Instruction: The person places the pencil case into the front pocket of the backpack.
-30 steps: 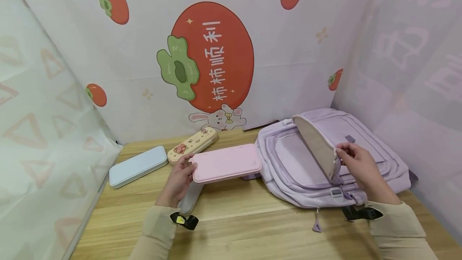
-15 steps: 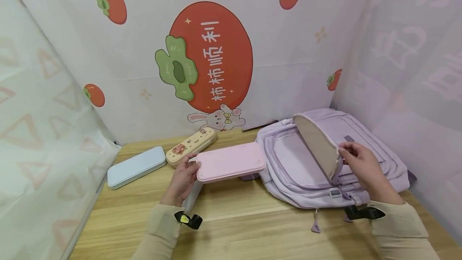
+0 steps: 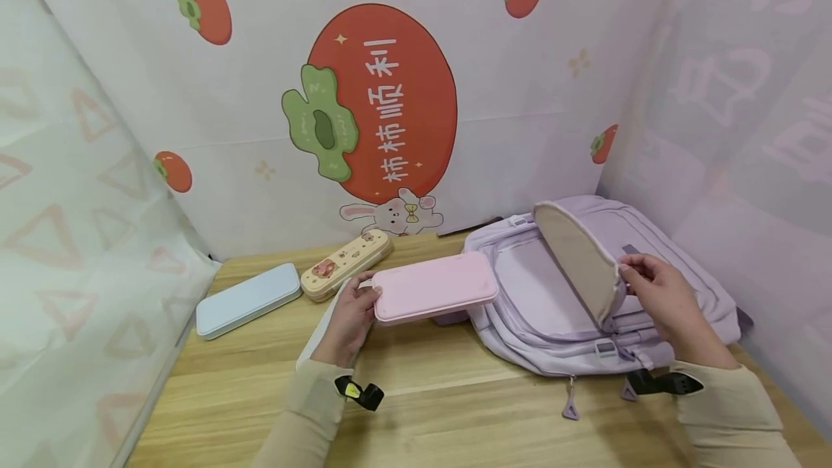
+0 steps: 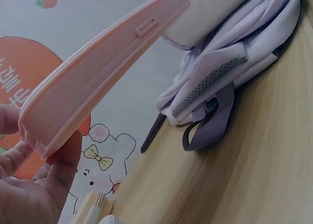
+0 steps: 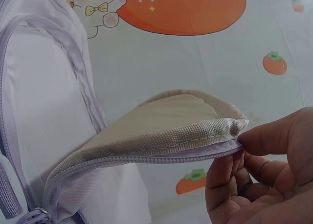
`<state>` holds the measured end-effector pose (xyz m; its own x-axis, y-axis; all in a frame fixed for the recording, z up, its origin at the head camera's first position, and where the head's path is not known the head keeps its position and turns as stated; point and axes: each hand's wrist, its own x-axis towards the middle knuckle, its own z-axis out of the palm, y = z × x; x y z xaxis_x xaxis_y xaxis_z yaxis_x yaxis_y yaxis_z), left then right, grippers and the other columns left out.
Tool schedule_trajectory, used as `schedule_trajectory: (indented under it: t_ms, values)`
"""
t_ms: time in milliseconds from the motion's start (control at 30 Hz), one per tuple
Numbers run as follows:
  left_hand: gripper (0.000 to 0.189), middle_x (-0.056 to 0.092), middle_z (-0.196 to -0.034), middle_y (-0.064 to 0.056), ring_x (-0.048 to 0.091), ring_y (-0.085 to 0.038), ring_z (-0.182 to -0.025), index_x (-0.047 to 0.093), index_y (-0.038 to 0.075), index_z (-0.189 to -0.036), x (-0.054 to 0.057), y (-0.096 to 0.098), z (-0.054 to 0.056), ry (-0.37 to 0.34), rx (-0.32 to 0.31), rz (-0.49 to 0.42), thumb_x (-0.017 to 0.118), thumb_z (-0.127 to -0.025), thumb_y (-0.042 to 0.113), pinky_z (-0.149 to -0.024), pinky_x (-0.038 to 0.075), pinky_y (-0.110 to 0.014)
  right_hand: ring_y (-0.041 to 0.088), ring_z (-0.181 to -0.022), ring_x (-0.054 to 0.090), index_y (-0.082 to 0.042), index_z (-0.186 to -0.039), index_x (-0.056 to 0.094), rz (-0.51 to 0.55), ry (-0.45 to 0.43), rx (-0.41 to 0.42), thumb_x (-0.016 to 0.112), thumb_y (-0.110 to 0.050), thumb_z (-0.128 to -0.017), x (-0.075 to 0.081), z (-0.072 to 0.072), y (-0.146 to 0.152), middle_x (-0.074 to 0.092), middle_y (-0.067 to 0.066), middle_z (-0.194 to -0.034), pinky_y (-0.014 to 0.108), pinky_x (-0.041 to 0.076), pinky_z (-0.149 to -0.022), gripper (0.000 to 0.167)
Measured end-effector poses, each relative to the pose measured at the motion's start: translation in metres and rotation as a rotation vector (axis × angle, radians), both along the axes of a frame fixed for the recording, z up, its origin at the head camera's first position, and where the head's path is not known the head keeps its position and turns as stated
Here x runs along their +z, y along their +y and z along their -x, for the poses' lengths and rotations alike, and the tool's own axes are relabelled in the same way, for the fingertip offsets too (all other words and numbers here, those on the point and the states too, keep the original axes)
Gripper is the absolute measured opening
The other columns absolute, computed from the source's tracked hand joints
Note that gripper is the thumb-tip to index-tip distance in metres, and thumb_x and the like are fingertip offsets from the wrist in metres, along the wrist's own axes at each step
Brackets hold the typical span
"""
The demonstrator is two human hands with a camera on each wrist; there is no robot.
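Observation:
My left hand (image 3: 353, 315) grips the left end of a pink pencil case (image 3: 435, 287), thumb on top. The case is held above the table, level with the near left side of a lilac backpack (image 3: 526, 287). In the left wrist view the long side of the pink case (image 4: 98, 72) shows a small raised latch. My right hand (image 3: 666, 302) pinches the zipped edge of the backpack's front flap (image 3: 578, 258) and holds it raised, its beige lining showing. In the right wrist view thumb and fingers of the right hand (image 5: 274, 170) hold that edge.
Left of the backpack lie a light blue case (image 3: 249, 300) and a cream case (image 3: 347, 263) with bear prints. A whitish case (image 3: 318, 334) is partly hidden behind my left hand. A printed curtain (image 3: 247, 92) stands behind the wooden table (image 3: 442, 410).
My left hand has carried the pink case to the right, closer to the backpack. My right hand has drawn the flap slightly farther right.

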<state>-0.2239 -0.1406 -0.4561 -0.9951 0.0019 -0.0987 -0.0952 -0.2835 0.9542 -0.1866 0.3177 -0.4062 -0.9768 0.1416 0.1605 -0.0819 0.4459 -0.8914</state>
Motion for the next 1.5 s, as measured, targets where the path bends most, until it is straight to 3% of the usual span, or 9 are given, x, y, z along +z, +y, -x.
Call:
schedule_trajectory:
  t_ms: [433,933,1500]
  values:
    - [0.031,0.05,-0.093,-0.006,0.054,-0.01,-0.077,0.046,-0.004,-0.132,0.002,0.027,0.006,-0.018,-0.012,0.008,0.049,-0.102,-0.007,-0.065,0.049,-0.021,-0.001,-0.079,0.052,0.02,-0.124,0.05,-0.022,-0.024,-0.017,0.047,-0.008,-0.109,0.001,-0.003,0.002,0.056,-0.004,-0.091,0.016,0.05,-0.067,0.032]
    - [0.033,0.052,-0.096,-0.008,0.054,-0.012,-0.078,0.047,-0.003,-0.135,0.002,0.059,0.008,-0.047,-0.032,0.064,0.053,-0.102,-0.003,-0.066,0.049,-0.021,0.0,-0.077,0.053,0.019,-0.12,0.052,-0.005,-0.009,-0.013,0.048,-0.007,-0.108,0.003,-0.003,0.001,0.056,-0.011,-0.087,0.016,0.05,-0.067,0.028]
    - [0.032,0.049,-0.089,-0.004,0.052,-0.013,-0.075,0.05,-0.002,-0.131,-0.001,0.097,0.005,-0.06,-0.051,0.091,0.057,-0.099,-0.003,-0.065,0.048,-0.023,-0.001,-0.077,0.052,0.021,-0.12,0.05,-0.003,-0.014,-0.008,0.047,-0.005,-0.108,0.003,-0.003,0.0,0.056,-0.007,-0.088,0.017,0.05,-0.067,0.028]
